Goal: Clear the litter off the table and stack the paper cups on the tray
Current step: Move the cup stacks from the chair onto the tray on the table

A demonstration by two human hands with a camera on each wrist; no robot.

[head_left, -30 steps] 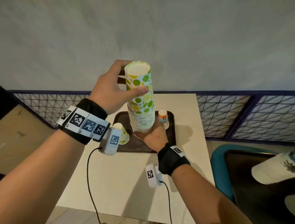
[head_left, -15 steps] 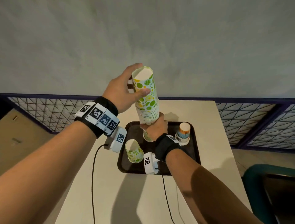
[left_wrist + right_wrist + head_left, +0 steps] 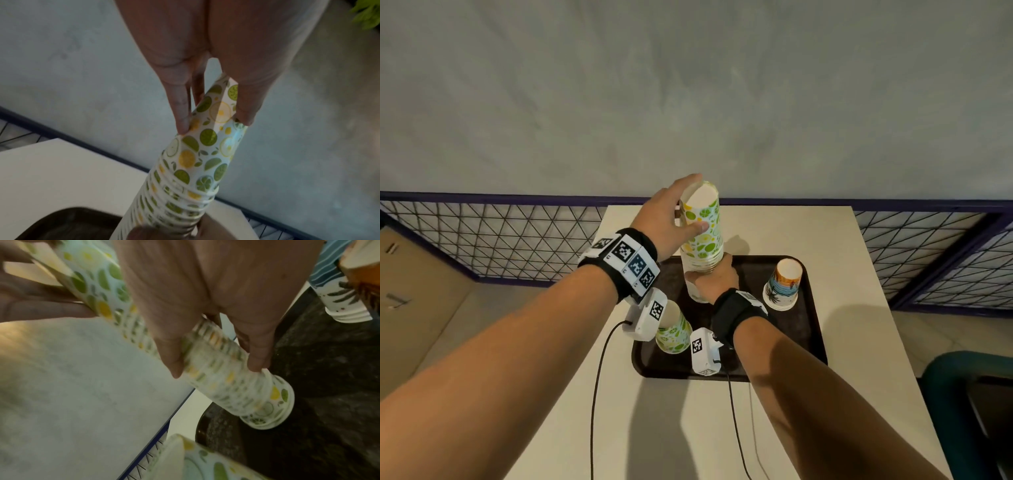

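A tall stack of upside-down lime-and-lemon paper cups (image 3: 702, 236) (image 3: 197, 164) (image 3: 224, 373) stands over the dark brown tray (image 3: 804, 329). My left hand (image 3: 688, 212) (image 3: 211, 123) grips the topmost cup near its upturned base. My right hand (image 3: 717, 279) (image 3: 218, 369) grips the stack's lower part, close to the tray. The stack's bottom rim looks to be on the tray floor in the right wrist view. A single lime-print cup (image 3: 673, 330) (image 3: 201, 462) sits at the tray's front left. A short stack of beach-print cups (image 3: 782, 284) (image 3: 345, 296) stands upside down at the tray's right.
The tray lies on a cream table (image 3: 859, 274) against a low mesh railing (image 3: 500, 236) and grey wall. A teal chair (image 3: 969, 411) stands at the right. Cables run from both wrist cameras across the table's front.
Both hands have brought the tall stack down and away from me, from the air onto the tray. The view now looks down on the tray, and the grips are unchanged.
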